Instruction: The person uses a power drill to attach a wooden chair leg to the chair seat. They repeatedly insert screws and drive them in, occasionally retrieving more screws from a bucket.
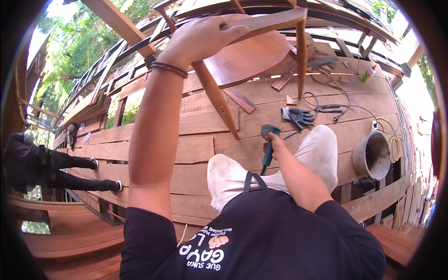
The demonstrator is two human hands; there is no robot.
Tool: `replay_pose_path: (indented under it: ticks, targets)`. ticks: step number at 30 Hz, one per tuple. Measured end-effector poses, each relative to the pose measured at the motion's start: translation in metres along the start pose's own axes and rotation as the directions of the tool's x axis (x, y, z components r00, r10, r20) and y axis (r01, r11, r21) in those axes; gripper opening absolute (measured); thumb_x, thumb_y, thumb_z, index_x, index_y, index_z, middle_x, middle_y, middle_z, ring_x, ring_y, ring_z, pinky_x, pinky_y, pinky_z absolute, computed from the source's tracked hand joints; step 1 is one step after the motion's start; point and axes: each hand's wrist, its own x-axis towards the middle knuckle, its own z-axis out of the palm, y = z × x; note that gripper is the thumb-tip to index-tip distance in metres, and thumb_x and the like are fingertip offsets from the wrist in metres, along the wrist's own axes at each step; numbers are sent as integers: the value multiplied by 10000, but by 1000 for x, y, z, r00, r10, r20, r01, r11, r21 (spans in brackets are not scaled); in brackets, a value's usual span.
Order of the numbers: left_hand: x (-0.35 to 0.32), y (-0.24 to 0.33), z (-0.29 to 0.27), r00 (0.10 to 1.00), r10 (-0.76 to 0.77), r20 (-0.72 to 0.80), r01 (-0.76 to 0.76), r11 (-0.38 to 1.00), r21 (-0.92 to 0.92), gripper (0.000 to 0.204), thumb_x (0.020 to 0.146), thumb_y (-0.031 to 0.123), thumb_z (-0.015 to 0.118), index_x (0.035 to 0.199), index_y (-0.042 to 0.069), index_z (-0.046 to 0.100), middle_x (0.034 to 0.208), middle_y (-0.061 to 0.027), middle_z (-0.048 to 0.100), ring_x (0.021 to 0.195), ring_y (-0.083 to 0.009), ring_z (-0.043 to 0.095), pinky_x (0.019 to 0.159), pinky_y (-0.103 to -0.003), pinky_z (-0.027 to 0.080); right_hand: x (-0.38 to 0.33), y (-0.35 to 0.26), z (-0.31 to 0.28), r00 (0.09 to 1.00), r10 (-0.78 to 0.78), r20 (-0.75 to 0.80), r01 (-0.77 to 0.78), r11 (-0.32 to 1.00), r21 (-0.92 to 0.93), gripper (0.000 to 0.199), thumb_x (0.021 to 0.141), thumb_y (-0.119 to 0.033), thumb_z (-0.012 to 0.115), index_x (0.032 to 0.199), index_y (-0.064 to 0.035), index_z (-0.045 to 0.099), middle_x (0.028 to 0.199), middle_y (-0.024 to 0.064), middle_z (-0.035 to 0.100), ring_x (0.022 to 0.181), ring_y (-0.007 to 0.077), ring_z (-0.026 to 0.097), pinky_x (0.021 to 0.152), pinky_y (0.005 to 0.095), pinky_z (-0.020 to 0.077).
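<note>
My left hand (205, 39) is raised at the upper middle, its fingers closed over the curved wooden rail of a brown chair (268, 22). Below the rail shows a broad, shiny curved panel, and two tapered legs slant down toward the plank floor. Between my knees, my right hand (276, 145) grips a teal angle grinder (268, 156) around its body. The tool's dark head points away from me, apart from the chair, and its working face cannot be made out.
Near my right knee lies a dark work glove (299, 117), with black cables (333, 108) beyond it. A grey bucket (372, 155) stands to the right, a spray can (368, 74) farther back. Wood offcuts (240, 100) litter the planks. Another person (51, 165) in dark clothes is at far left.
</note>
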Motion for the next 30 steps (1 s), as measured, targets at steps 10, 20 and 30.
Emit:
replay_pose_path:
  ticks: [10,20,30]
  targets:
    - [8,-1,14,993,-101,-57,98,993,-59,743,855,727,466,1045,39,671,782,-145,669,775,-261,677,746,-399,505,41,13,-35,950,-24,-310,22,1000,-11,362,714,-255,689,964,-7,607,823,182,625,678,273,637,598,418,536]
    - [27,-27,-6,955,95,282,-35,977,-211,614,903,585,574,867,-24,644,701,-70,606,667,-147,587,641,-303,471,84,26,-38,689,59,-722,-291,935,-201,603,669,-302,751,1125,72,628,1110,241,660,1024,404,649,896,427,508]
    - [3,-8,-8,996,83,40,-73,974,-215,687,786,656,654,794,-30,674,688,-141,613,636,-232,600,625,-356,492,-163,-199,74,-80,-993,88,965,-99,-242,344,826,-46,615,1164,12,580,1160,142,623,1070,258,599,928,355,460]
